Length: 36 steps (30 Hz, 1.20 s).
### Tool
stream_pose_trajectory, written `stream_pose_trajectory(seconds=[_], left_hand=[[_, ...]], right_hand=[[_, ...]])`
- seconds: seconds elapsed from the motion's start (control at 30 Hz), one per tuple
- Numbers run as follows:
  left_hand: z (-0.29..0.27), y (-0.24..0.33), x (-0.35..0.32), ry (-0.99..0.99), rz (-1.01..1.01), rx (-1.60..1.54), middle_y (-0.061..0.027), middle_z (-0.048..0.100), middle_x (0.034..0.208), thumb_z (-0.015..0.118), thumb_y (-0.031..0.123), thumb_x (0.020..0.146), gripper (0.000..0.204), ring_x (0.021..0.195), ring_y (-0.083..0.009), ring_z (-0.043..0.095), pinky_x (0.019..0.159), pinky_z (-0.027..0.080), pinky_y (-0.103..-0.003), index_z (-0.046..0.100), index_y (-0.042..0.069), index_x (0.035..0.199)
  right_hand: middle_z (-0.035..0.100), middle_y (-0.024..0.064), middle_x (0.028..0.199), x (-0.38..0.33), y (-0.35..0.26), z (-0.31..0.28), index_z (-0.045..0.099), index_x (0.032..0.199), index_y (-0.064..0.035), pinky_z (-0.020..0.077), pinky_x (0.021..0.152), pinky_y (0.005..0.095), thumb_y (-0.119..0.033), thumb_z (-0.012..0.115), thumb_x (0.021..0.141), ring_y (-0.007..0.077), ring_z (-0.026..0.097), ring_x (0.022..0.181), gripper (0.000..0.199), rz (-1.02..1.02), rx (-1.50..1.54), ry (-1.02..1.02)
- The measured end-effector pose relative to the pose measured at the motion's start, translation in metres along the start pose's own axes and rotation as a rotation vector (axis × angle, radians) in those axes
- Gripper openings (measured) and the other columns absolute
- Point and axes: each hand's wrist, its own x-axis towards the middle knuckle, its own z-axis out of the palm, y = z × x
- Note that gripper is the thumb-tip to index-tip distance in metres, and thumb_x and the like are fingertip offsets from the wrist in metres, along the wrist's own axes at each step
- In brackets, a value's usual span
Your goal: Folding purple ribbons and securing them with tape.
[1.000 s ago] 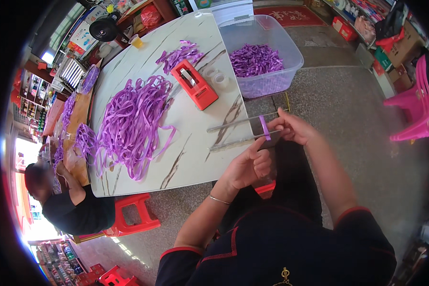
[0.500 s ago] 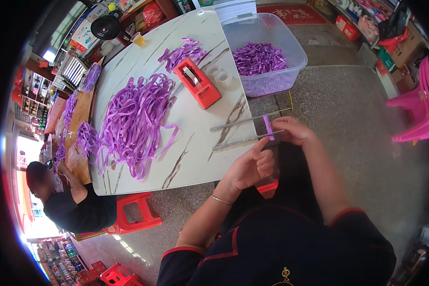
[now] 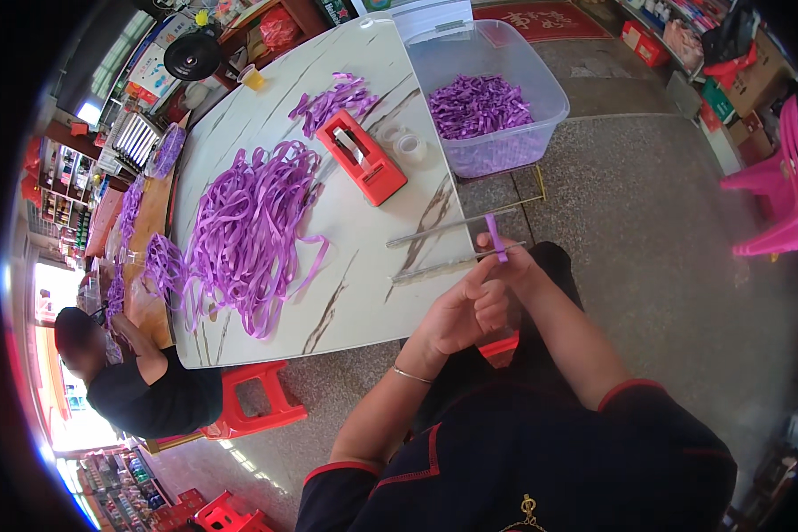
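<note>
Two thin metal rods point(image 3: 448, 226) stick out past the right edge of the table, their inner ends lying on its top. A short purple ribbon point(image 3: 495, 238) stretches across the rods near their free ends. My left hand point(image 3: 470, 310) reaches up from below, index finger and thumb pressed to the ribbon's near end, the other fingers curled in. My right hand point(image 3: 523, 270) is close against it on the right, its fingers around the ribbon at the nearer rod and partly hidden; one fingertip shows between the rods.
A large heap of purple ribbons point(image 3: 248, 230) covers the left of the marble-patterned table point(image 3: 355, 310). A red tape dispenser point(image 3: 362, 160), tape rolls point(image 3: 410, 146) and a smaller ribbon pile point(image 3: 332, 102) lie beyond. A plastic bin point(image 3: 505, 160) holds purple pieces. Another person point(image 3: 151, 381) sits at left.
My right hand has moved left and down, from the rods' outer side to beneath them beside my left hand. My left hand has stayed nearly still at the ribbon.
</note>
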Motion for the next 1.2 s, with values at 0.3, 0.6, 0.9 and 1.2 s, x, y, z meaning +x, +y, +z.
stream_pose_trajectory(seconds=[0.3, 0.6, 0.9, 1.2], left_hand=[[-0.001, 0.0, -0.001, 0.001, 0.012, 0.008, 0.0014, 0.033, 0.067, 0.044, 0.009, 0.082, 0.057, 0.06, -0.0104, 0.034, 0.059, 0.033, -0.024, 0.025, 0.014, 0.134], [0.006, -0.002, 0.0, 0.071, 0.019, -0.007, 0.0011, 0.032, 0.064, 0.046, 0.008, 0.08, 0.045, 0.058, -0.0099, 0.033, 0.056, 0.031, -0.024, 0.039, 0.015, 0.124], [0.007, -0.001, 0.0, 0.096, 0.014, 0.024, 0.0011, 0.032, 0.064, 0.045, 0.007, 0.08, 0.045, 0.058, -0.0097, 0.033, 0.056, 0.03, -0.023, 0.039, 0.015, 0.124], [0.006, 0.0, -0.001, 0.073, 0.014, 0.007, 0.0013, 0.033, 0.064, 0.045, 0.008, 0.081, 0.044, 0.058, -0.0098, 0.034, 0.056, 0.03, -0.023, 0.04, 0.016, 0.123]], right_hand=[[0.054, -0.0022, 0.068, -0.012, -0.012, 0.06, 0.058, 0.093, -0.0083, 0.0418, 0.053, 0.023, -0.03, 0.054, 0.087, 0.0085, 0.052, 0.059, 0.023, 0.02, -0.381, 0.457], [0.052, 0.0009, 0.063, -0.038, -0.039, 0.117, 0.06, 0.071, -0.0074, 0.039, 0.052, 0.0315, -0.047, 0.051, 0.084, 0.0178, 0.053, 0.058, 0.043, -0.342, -1.746, 0.894], [0.059, 0.007, 0.067, -0.029, -0.034, 0.142, 0.061, 0.07, -0.0076, 0.0449, 0.058, 0.0341, -0.035, 0.066, 0.073, 0.0232, 0.058, 0.065, 0.028, -0.278, -2.071, 0.932], [0.06, -0.0035, 0.075, -0.029, -0.058, 0.094, 0.061, 0.083, -0.0086, 0.0452, 0.065, 0.0249, -0.022, 0.064, 0.079, 0.0099, 0.057, 0.069, 0.014, 0.06, -1.086, 0.65]])
